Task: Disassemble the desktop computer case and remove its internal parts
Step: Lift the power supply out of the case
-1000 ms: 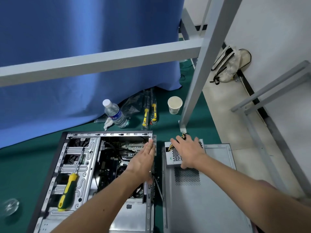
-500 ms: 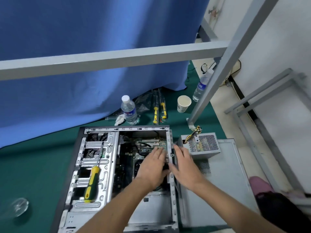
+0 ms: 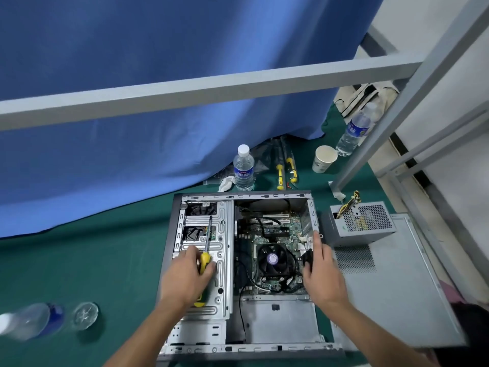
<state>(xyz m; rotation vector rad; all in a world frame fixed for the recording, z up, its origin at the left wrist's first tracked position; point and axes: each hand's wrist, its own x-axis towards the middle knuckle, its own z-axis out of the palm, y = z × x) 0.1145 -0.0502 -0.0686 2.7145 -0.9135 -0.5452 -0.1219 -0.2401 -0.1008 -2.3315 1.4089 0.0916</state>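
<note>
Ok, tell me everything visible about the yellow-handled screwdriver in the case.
The screwdriver has a yellow handle with black trim and a slim metal shaft. It lies on the drive cage inside the open case, shaft pointing away from the person. The left hand covers most of the handle, fingers curling round it.

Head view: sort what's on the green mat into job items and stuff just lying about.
Job:
- computer case, open
- yellow-handled screwdriver, gripped by the left hand
- right hand on the case's right edge
- power supply, already out
- side panel

Lying about:
- water bottle
- second bottle
- paper cup
- bagged screwdrivers
- bottle lying flat
</note>
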